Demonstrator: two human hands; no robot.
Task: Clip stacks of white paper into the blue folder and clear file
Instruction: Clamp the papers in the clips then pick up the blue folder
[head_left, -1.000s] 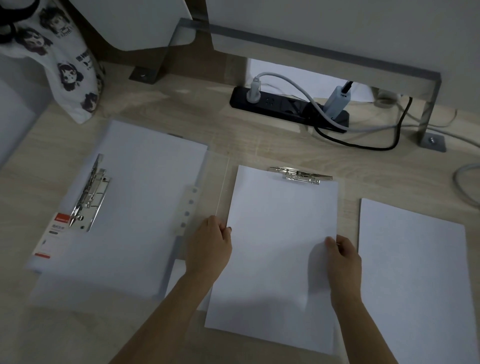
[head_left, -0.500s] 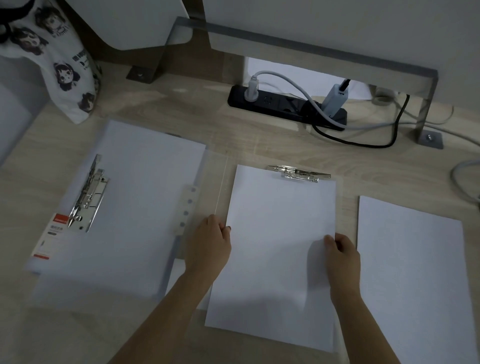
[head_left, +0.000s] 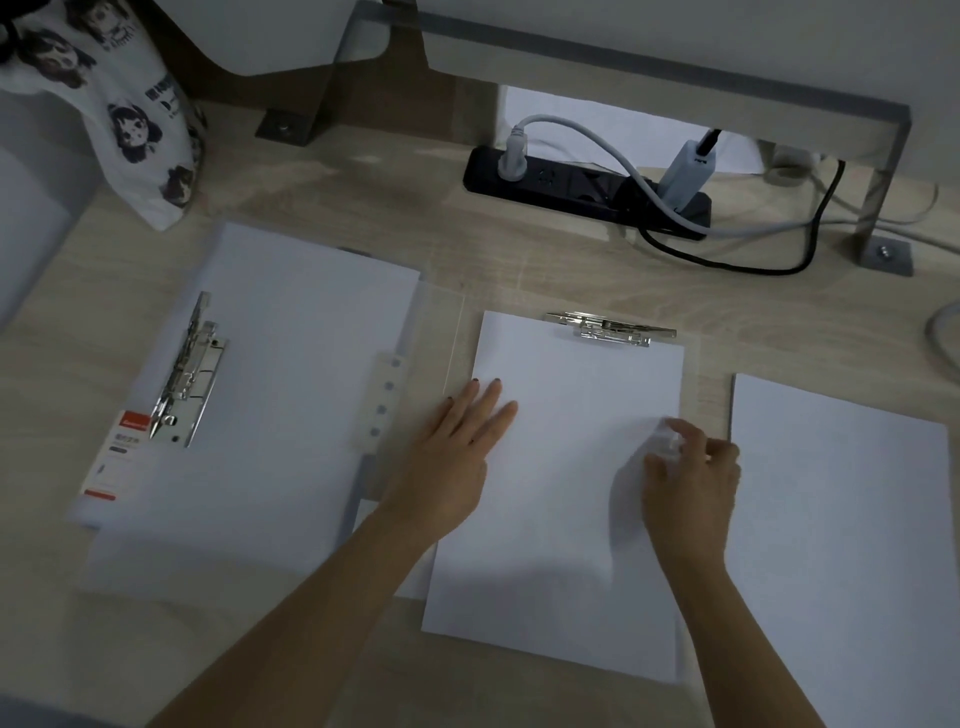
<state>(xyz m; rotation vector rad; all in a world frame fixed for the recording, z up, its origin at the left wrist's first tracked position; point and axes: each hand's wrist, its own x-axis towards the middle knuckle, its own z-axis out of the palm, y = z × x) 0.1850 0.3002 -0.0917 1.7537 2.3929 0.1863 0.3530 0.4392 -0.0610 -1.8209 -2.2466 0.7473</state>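
A stack of white paper (head_left: 571, 415) lies in the middle of the desk on the clear file (head_left: 441, 332), its top edge at a silver clip (head_left: 613, 328). My left hand (head_left: 457, 457) rests flat, fingers spread, on the stack's left edge. My right hand (head_left: 691, 483) hovers blurred over the stack's right edge, fingers loosely curled. To the left lies the pale folder (head_left: 93, 499) with paper (head_left: 291, 374) on it and a silver lever clip (head_left: 187, 374) along its left side. A second loose stack (head_left: 841, 519) lies at the right.
A black power strip (head_left: 582, 189) with plugs and cables sits at the back of the wooden desk (head_left: 519, 270). A printed cloth bag (head_left: 124, 119) hangs at the back left. A metal bracket foot (head_left: 885, 254) is bolted down at the back right.
My left hand has opened from gripping the stack's left edge and now lies flat on it. My right hand has loosened from the right edge and is moving.
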